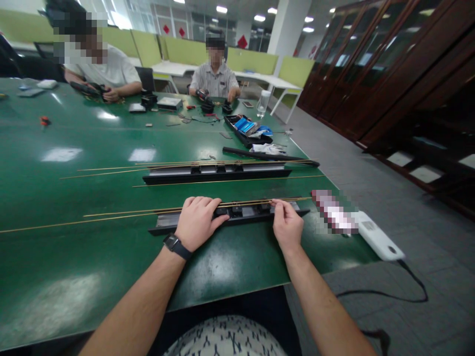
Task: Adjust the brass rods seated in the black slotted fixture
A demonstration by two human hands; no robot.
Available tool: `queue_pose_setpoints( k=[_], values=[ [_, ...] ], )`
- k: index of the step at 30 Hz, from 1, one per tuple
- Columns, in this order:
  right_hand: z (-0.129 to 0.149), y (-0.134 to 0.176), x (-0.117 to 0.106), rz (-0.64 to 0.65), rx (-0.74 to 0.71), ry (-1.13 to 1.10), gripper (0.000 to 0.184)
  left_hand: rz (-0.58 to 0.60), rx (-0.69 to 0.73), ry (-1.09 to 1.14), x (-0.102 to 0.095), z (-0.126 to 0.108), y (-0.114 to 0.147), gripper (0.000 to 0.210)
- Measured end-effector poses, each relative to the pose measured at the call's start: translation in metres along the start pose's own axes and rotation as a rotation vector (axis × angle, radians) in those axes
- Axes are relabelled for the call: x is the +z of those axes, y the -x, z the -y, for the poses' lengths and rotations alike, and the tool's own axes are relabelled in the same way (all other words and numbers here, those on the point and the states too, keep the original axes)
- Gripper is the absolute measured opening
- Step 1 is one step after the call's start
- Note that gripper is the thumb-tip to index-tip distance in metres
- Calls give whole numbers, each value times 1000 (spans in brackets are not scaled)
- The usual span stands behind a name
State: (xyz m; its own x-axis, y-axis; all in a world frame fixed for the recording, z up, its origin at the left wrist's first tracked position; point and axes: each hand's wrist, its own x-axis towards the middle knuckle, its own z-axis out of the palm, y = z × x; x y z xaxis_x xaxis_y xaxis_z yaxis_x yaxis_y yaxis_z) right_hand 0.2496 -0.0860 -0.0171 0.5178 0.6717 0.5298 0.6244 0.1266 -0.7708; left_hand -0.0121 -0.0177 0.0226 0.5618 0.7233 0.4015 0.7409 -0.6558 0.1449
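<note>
A long black rail [256, 218] with a grey inner face and black blocks lies crosswise on the green table in front of me. My left hand [196, 222] is wrapped over its left-middle part, the thumb along the blocks and the other fingers bent over the far edge. Thin brass-coloured rods [129, 213] run along the rail's top and stick out well past its left end. At the right part of the rail, my right hand [288, 225] pinches a rod between thumb and fingertips. Further off is a second black rail [218, 176] with similar rods [107, 168] across it.
To the right lie a white device [380, 237] with a black cable and a blurred-out reddish object [332, 212]. Beyond the rails are a black bar [241, 153], a white glove [269, 148] and a black tray [237, 132] with blue items. Two people work across the table [111, 282].
</note>
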Motion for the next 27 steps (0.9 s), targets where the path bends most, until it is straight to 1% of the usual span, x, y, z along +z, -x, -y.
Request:
queue_pose_setpoints(
  k=[5,13,19,27],
  values=[
    [-1,1,1,21,-11,20,29,15,18,-8,0,-1,-1,41],
    [1,1,2,-1,-11,6,29,7,19,-9,3,0,0,43],
    [0,0,2,-23,22,-16,30,-4,20,9,4,1,0,43],
    [0,1,0,1,3,29,29,6,12,-11,3,0,0,42]
  ],
)
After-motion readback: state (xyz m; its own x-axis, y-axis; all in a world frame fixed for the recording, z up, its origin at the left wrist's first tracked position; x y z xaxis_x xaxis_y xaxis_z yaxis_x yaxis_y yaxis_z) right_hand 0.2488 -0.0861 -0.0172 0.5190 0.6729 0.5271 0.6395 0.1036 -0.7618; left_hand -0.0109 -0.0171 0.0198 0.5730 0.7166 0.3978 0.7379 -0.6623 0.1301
